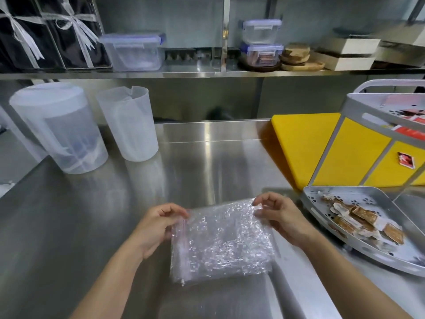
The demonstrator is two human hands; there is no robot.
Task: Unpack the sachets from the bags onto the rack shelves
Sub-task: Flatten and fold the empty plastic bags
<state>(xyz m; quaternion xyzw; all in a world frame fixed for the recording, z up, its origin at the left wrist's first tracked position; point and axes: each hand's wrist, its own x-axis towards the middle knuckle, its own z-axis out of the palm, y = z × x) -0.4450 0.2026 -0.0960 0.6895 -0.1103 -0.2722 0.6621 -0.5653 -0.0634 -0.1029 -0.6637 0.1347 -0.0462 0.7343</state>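
Observation:
A crumpled clear zip bag (220, 242) with a red seal strip lies flat on the steel counter and looks empty. My left hand (158, 226) pinches its upper left corner at the seal. My right hand (280, 215) pinches its upper right corner. To the right stands a grey two-tier rack (358, 111). Its lower shelf (322, 196) holds several brown sachets (365, 222). The upper shelf carries red sachets (411, 125).
A yellow cutting board (305, 143) lies behind the rack with one red sachet (406, 160) on it. Two translucent jugs (66, 132) stand at the back left. A wall shelf above carries lidded containers (135, 51), wooden discs and boxes.

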